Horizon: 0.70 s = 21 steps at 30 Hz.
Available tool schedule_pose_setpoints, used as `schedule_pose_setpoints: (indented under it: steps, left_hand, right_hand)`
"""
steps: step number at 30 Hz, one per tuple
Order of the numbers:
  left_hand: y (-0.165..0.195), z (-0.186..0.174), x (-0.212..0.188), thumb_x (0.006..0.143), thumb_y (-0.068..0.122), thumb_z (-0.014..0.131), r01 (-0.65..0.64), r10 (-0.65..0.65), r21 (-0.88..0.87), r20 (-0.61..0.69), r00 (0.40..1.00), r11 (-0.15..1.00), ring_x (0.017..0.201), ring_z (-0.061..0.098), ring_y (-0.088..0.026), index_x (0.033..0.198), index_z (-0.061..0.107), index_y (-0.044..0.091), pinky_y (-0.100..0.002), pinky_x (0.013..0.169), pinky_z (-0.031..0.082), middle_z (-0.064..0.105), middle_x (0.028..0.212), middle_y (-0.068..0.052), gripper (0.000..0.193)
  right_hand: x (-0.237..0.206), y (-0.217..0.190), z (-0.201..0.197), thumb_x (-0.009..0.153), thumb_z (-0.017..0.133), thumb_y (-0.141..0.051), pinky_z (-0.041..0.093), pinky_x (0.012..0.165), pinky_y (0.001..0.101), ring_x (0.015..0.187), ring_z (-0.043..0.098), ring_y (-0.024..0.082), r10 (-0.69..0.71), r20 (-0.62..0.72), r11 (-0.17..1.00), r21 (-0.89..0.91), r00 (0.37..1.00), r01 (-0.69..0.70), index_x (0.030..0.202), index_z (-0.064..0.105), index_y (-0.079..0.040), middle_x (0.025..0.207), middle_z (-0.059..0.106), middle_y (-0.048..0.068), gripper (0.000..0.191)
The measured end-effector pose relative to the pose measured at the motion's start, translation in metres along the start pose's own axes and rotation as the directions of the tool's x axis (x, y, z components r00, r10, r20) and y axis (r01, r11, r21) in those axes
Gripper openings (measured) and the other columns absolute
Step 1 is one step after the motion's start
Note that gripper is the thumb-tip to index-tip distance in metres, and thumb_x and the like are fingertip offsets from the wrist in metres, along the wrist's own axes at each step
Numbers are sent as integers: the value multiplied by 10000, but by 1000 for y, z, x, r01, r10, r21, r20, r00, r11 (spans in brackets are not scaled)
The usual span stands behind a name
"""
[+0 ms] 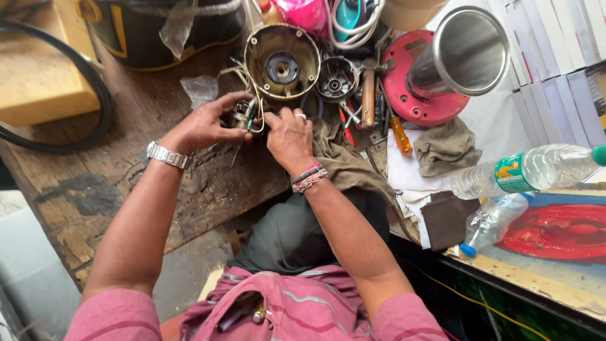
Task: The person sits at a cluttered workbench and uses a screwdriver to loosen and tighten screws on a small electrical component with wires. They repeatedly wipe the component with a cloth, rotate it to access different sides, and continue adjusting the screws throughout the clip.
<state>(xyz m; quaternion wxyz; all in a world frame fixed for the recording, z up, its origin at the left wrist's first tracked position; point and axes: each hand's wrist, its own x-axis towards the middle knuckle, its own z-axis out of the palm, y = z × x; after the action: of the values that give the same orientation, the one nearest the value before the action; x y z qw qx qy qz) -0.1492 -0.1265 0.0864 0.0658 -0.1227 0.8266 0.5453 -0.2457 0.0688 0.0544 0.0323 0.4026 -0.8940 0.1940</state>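
1. One small motor part with wires is held over the wooden bench by two hands.
2. It is gripped by the left hand, closed around it.
3. It is pinched by the right hand, fingers bent.
4. Just behind, one round metal shell is seen.
5. Two plastic bottles are laid at the right.
6. One shiny metal cup is tipped on one red base.

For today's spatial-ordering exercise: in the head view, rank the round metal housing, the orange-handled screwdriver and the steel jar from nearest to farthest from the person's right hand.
From the right hand:
1. Round metal housing, just above the hand.
2. Orange-handled screwdriver, to its right.
3. Steel jar, farther up-right, on the red base.
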Motion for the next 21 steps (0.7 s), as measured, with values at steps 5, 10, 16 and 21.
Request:
schedule_pose_setpoints:
  steps: [5, 10, 16, 21]
  left_hand:
    - [-3, -1, -2, 713, 295, 907, -119, 119, 13, -1, 993, 993, 1167, 603, -184, 1496, 502, 234, -383, 991, 477, 667, 1291, -41, 883]
    - [-12, 0, -8, 743, 221, 870, 31, -7, -303, 78, 997, 953, 1120, 616, -211, 1550, 459, 254, -378, 991, 521, 679, 1201, -79, 907]
    - [-13, 0, -10, 748, 163, 882, -60, 81, -281, 63, 995, 958, 1270, 579, -194, 1521, 464, 224, -366, 1100, 454, 648, 1339, -82, 881]
    - [-18, 1, -18, 747, 122, 860, 25, -31, -328, -14, 999, 944, 1272, 602, -200, 1508, 451, 222, -396, 1102, 464, 669, 1323, -95, 869]
  right_hand:
    - [-13, 15, 0, 814, 640, -36, 517, 892, 458, 979, 609, 322, -33, -159, 968, 241, 987, 71, 1114, 752, -146, 973, 645, 87, 338]
    - [-35, 41, 7, 897, 540, 55, 563, 842, 270, 941, 686, 129, 324, 84, 223, 961, 942, -163, 1195, 699, -12, 1064, 745, 40, 345]
    - [-28, 62, 17, 876, 523, 107, 557, 803, 242, 862, 676, 107, 333, 347, -260, 928, 877, -268, 1207, 686, 56, 1030, 730, 55, 373]
    - [-30, 66, 14, 860, 511, 118, 562, 851, 269, 883, 682, 137, 327, 395, -372, 889, 858, -267, 1169, 679, 32, 1022, 729, 63, 362]
